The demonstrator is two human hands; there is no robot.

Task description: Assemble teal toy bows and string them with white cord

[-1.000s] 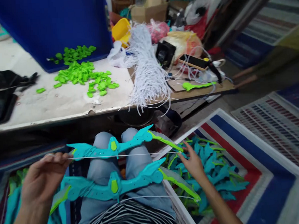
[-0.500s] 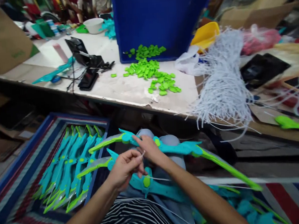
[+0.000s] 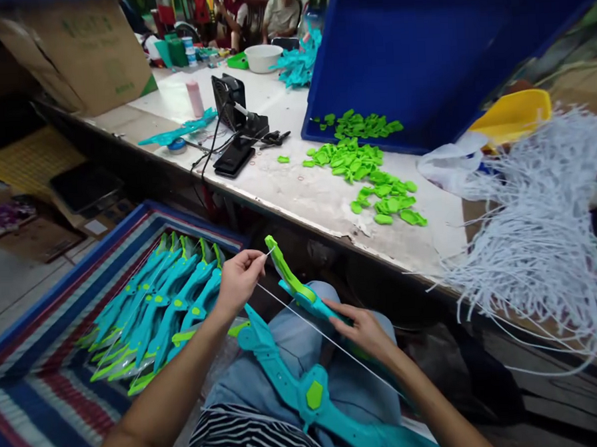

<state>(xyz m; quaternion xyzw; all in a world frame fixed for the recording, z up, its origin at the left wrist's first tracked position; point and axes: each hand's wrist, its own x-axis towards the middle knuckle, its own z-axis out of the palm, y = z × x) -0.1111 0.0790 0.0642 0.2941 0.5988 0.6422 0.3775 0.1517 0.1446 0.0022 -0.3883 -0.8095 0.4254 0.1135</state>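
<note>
My left hand (image 3: 240, 280) pinches the end of a white string (image 3: 318, 328) beside the lime-green limb tip of a toy bow. My right hand (image 3: 364, 330) is wrapped round the turquoise body of this toy bow (image 3: 302, 291), which is tilted with its green limb pointing up and left. The string runs taut down to the right and passes below my right forearm; its far end is hidden. Across my lap lies a second toy bow (image 3: 280, 364), turquoise with a green hexagonal piece in its middle.
Several finished-looking bows (image 3: 155, 301) lie in a striped, blue-rimmed tray (image 3: 37, 310) at left. On the table (image 3: 308, 213) are green plastic pieces (image 3: 355, 160), a tipped blue bin (image 3: 400, 58), a fan (image 3: 229, 100), a phone (image 3: 233, 157) and a heap of white strings (image 3: 530, 258).
My view has turned left. My left hand has brought the string up to the bow's green tip. The bow has turned from lying crosswise to slanting, and my right hand has moved right.
</note>
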